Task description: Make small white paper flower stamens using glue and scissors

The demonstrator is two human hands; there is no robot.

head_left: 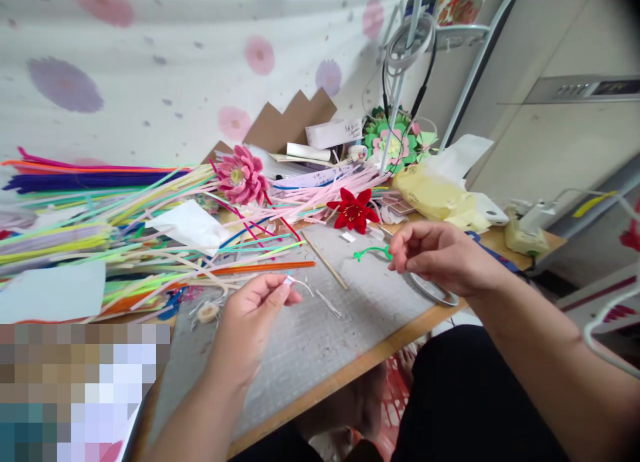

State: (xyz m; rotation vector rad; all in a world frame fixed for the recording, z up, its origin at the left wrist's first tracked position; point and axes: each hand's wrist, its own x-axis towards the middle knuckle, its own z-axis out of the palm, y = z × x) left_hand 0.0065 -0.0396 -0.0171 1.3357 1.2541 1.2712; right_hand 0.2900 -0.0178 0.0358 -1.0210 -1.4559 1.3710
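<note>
Big blurry squares [85,389] cover the bottom left corner, so I can't see what is under them. A dark pant leg [475,395] at the bottom is cut off by the picture. The tabletop [350,377] has a wooden edge, and a gray mat [300,362] lies on it. Over the mat, the left hand [257,312] pinches a tiny white scrap [289,281] with a thin curl poking out; fingers hide part of it. The right hand [440,255] has its fingers bent close together. A curly green wire [373,251] ends at its fingertips, but I can't tell if they hold it or just cover it. That hand also hides part of a metal ring [434,293]. Between the hands are a thin stick [325,261] and some white bits [329,303]. Farther back sit a red flower [353,211] and a pink flower [241,175], with lots of fuzzy sticks [100,182] running off the left side. Behind them, a green flower [393,142] is partly hidden by a pole [400,82]. A spotted curtain [175,62] hangs at the back.
</note>
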